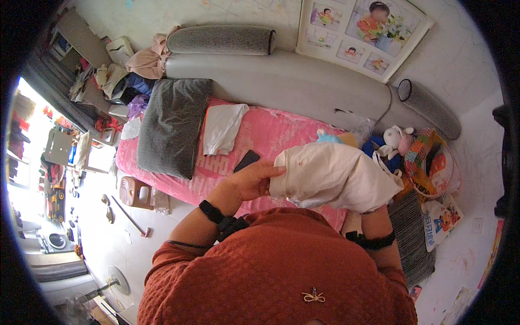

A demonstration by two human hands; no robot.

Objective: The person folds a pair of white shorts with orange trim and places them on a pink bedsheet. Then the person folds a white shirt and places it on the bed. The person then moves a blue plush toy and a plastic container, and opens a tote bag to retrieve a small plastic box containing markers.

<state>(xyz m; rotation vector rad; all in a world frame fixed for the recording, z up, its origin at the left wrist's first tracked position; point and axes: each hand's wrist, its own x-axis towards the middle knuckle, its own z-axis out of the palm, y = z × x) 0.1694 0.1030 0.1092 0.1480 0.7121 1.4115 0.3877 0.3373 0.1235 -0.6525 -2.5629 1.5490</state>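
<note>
A white cloth garment [337, 176] is stretched between my arms above the sofa; a thin strap-like loop hangs at its right end. My left hand [255, 180] pinches the garment's left edge, thumb on top. My right forearm [377, 223] reaches up to the garment's right end, and the cloth hides that hand and its fingers. Beyond my left hand, a dark phone [247, 161] lies on the pink cover [265, 127]. Another white garment [223, 129] rests folded beside a dark grey cushion [174, 127].
A grey bolster [221, 40] lies on the sofa back, another [429, 109] at the right. Plush toys [394, 140] and a colourful basket [433, 165] crowd the right end. A brown stool [135, 192] stands on the floor at left, near a fan [116, 280].
</note>
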